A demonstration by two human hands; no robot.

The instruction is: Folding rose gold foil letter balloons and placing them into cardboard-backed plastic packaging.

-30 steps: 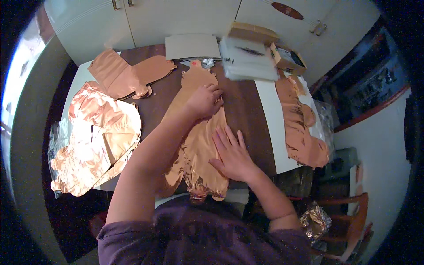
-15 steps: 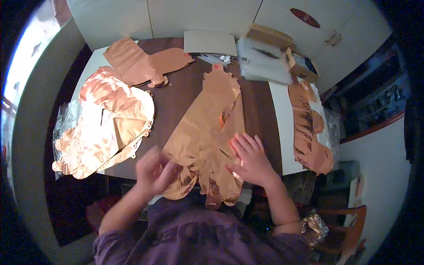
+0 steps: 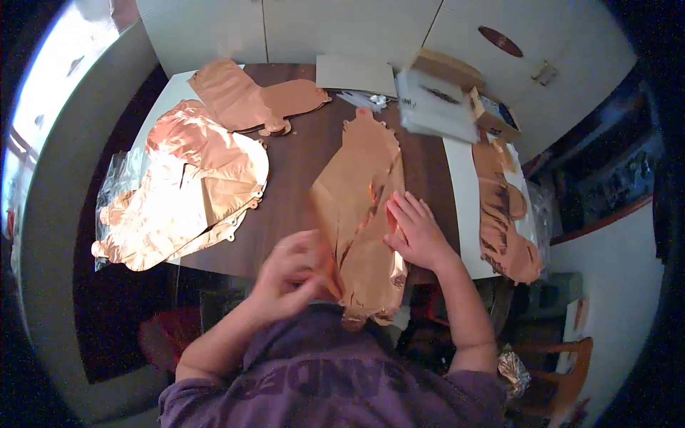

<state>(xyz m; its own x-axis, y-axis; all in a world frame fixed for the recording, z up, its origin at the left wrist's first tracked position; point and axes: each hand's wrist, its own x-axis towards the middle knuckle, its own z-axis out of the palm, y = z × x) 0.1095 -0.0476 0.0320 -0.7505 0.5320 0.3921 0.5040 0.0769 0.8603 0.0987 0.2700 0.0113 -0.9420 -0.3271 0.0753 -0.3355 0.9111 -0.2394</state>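
Note:
A long copper foil balloon (image 3: 364, 192) lies flat down the middle of the dark wooden table (image 3: 300, 178). My left hand (image 3: 292, 274) grips the balloon's near left edge and lifts it, folding the foil toward the middle. My right hand (image 3: 417, 228) lies flat, fingers spread, on the balloon's right side and presses it down. The balloon's near end hangs over the table's front edge by my purple shirt.
A pile of shiny copper foil balloons (image 3: 185, 192) lies at the left, more flat ones (image 3: 250, 100) at the far left. Another copper balloon (image 3: 503, 214) lies on the white strip at the right. Cardboard boxes (image 3: 449, 100) and a white sheet (image 3: 355, 71) sit at the back.
My left hand has come back from the balloon's far end to its near left edge and taken hold of it, raising the foil. My right hand stays pressed on the balloon.

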